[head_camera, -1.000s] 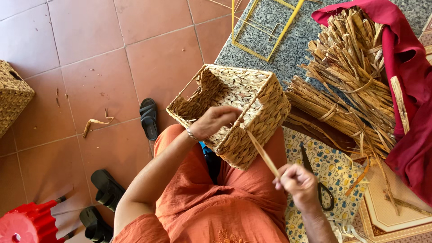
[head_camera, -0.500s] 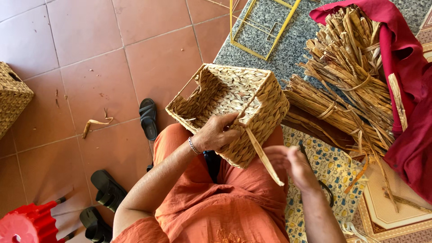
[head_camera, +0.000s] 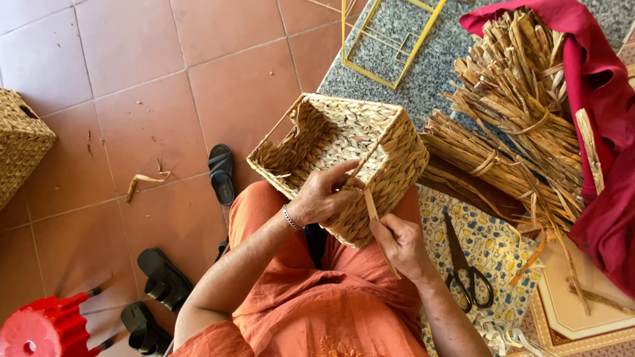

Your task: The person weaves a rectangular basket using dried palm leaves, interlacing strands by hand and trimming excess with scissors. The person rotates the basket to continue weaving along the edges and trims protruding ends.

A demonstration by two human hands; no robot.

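Soft, even daylight fills the scene, bright but without glare. The terracotta floor tiles (head_camera: 132, 79) look matte, with only faint sheen. Shadows are weak and short: a dim one sits under the rectangular woven straw basket (head_camera: 344, 158), just below the fingers (head_camera: 344, 173) of the left hand (head_camera: 324, 198), and another lies inside the basket beyond them. Focus is sharp throughout; the weave and the black-handled scissors (head_camera: 466, 268) near the right hand (head_camera: 400, 241) read crisply. Tile lines bow slightly toward the frame edges.
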